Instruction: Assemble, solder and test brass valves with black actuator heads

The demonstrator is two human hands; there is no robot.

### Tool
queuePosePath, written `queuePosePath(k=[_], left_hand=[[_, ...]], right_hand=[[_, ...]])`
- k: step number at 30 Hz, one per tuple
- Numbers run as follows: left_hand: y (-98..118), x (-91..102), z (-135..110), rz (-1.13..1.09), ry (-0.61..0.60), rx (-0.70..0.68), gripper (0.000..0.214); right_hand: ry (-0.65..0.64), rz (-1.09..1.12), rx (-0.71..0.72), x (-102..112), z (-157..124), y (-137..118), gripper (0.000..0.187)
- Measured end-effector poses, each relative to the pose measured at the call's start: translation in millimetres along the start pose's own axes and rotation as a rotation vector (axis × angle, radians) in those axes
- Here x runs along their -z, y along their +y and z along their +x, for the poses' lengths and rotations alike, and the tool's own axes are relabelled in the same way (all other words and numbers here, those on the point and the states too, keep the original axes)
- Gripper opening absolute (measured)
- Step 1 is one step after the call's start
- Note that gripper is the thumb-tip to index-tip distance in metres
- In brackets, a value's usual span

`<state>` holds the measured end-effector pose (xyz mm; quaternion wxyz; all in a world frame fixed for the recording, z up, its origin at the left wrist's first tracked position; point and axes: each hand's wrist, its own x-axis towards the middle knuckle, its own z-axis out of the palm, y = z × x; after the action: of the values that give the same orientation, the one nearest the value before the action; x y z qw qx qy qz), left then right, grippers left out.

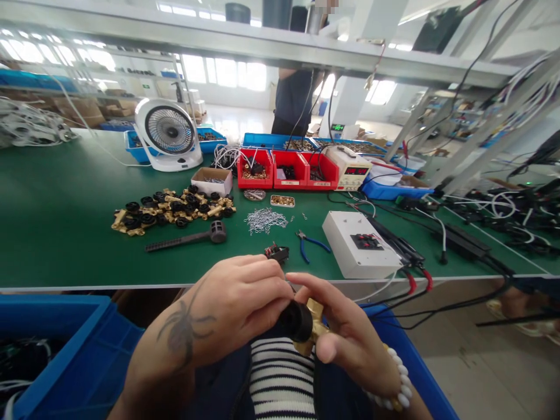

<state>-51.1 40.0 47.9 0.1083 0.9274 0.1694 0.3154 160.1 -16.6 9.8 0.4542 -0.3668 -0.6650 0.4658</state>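
Just in front of my body, a brass fitting (315, 326) with a round black cap (296, 321) is held off the table. My right hand (350, 326) grips the brass body, thumb on one side and fingers on the other. My left hand (245, 297) is closed, its fingertips pinched at the black cap; whether a smaller part is between them is hidden. Beyond my knuckles lies a small dark part with red bits (276, 252). Blue-handled pliers (311, 244) and a pile of small metal clips (265, 220) lie farther back.
A pile of brass-and-black fittings (175, 209) and a dark mallet-like tool (188, 238) lie at left. Red bins (286, 178), a fan (170, 134) and a power supply (350, 169) stand behind. A white box (361, 248) sits right. Blue crates (83, 350) flank me. A person (292, 102) stands beyond.
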Motion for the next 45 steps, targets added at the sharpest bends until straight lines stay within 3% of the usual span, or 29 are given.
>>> queuePosePath(k=[5, 9, 13, 17, 22, 25, 29, 33, 35, 38, 41, 45], left_hand=[[0.6, -4.5, 0.2, 0.005, 0.054, 0.038, 0.020], [-3.7, -5.9, -4.7, -0.048, 0.073, 0.186, 0.016], [-22.3, -9.1, -13.0, 0.022, 0.128, 0.380, 0.030], [-45.2, -17.1, -17.1, 0.113, 0.197, 0.531, 0.017], [-50.5, -43.1, -0.8, 0.145, 0.053, 0.831, 0.029], [-48.5, -74.1, 15.9, 0.126, 0.000, 0.886, 0.034], [-56.2, -115.6, 28.2, -0.028, 0.033, 0.930, 0.039], [-70.9, -131.1, 22.0, -0.260, 0.193, 0.946, 0.033], [-76.3, -129.7, 16.3, -0.421, 0.303, 0.936, 0.037], [-78.3, -121.8, 11.3, -0.730, 0.455, 0.923, 0.049], [-72.0, -109.5, 12.8, -1.044, 0.538, 0.898, 0.054], [-55.7, -91.2, 17.5, -1.263, 0.634, 0.885, 0.068]], right_hand=[[-0.048, 0.269, -0.088, -5.4, 2.2, 5.1, 0.066], [-0.004, 0.377, -0.105, -9.2, 2.7, 6.8, 0.065], [0.082, 0.425, -0.057, -11.3, 3.7, 5.8, 0.058], [0.131, 0.425, 0.004, -12.4, 6.4, 3.4, 0.047], [0.220, 0.337, 0.095, -11.7, 8.1, 2.8, 0.040], [0.247, 0.305, 0.132, -10.1, 7.3, 3.7, 0.038], [0.290, 0.272, 0.137, -7.5, 4.3, 1.7, 0.038], [0.312, 0.256, 0.163, -5.8, 1.0, -2.8, 0.036], [0.316, 0.295, 0.135, -5.7, 0.8, -2.9, 0.036], [0.282, 0.439, -0.018, -6.7, 3.3, 2.5, 0.041], [0.225, 0.576, -0.168, -9.5, 6.8, 12.5, 0.051], [0.242, 0.570, -0.228, -15.5, 7.2, 21.7, 0.053]])
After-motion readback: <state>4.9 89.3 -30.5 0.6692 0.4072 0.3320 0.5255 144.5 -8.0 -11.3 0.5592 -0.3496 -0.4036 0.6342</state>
